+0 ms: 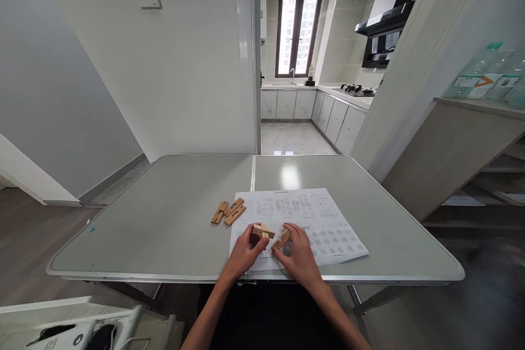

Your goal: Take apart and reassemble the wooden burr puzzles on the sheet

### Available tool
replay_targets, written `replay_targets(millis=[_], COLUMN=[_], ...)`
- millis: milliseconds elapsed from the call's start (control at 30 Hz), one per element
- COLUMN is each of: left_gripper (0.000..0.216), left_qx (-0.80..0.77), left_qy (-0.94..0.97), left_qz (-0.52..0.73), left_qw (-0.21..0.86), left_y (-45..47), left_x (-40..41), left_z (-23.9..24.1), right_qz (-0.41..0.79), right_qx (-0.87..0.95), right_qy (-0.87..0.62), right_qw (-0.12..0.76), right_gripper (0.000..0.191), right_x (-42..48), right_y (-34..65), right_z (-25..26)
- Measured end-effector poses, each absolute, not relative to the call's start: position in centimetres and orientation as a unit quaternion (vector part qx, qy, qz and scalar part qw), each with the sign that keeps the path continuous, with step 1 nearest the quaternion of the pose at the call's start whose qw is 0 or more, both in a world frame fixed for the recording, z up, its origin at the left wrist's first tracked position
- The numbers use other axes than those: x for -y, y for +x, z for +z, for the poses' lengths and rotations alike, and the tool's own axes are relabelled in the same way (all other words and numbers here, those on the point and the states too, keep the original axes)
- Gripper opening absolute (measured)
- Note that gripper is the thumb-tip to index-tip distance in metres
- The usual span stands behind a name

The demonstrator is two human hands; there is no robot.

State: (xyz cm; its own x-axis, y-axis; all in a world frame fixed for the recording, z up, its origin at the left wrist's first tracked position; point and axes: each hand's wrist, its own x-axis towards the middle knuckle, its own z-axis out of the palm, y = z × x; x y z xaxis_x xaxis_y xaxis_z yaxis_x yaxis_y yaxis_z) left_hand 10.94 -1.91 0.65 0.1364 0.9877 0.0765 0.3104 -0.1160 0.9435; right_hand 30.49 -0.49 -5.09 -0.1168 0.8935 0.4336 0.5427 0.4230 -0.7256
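Note:
My left hand (pixel 243 252) is closed round a small cluster of joined wooden puzzle pieces (pixel 262 231), held just above a printed instruction sheet (pixel 303 219). Right beside it, my right hand (pixel 298 254) pinches a single notched wooden bar (pixel 282 239), tilted and close to the cluster. Three more loose wooden bars (pixel 228 211) lie on the grey table (pixel 164 219), just left of the sheet's upper corner. Both hands are near the table's front edge.
The grey folding table has a seam down its middle and a metal rim. A white wall panel stands behind it, with a kitchen doorway beyond. A shelf unit with plastic bottles (pixel 488 74) is at the right. White objects lie on the floor at lower left.

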Motion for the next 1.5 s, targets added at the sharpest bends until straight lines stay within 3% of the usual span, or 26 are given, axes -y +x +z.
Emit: replay_targets(millis=[367,933,1167,1500], left_gripper=[0.052,0.051,0.05,0.053], left_qx=[-0.521,-0.529,-0.515,-0.519], left_qy=[0.643,0.648,0.663,0.677], left_qz=[0.382,0.373,0.369,0.35], left_qw=[0.412,0.401,0.4,0.386], left_y=[11.0,10.9,10.8,10.9], left_x=[2.2,2.2,2.2,2.5], left_z=[1.1,1.0,1.0,1.4], right_qz=[0.125,0.151,0.202,0.23], right_qx=[0.723,0.717,0.731,0.746], right_qy=[-0.538,-0.537,-0.49,-0.451], right_qw=[0.414,0.418,0.429,0.432], right_gripper=[0.062,0.059,0.026,0.019], right_x=[-0.2,0.0,0.7,0.7], right_y=[30.1,30.2,30.6,30.9], right_z=[-6.5,-5.8,-3.8,-3.8])
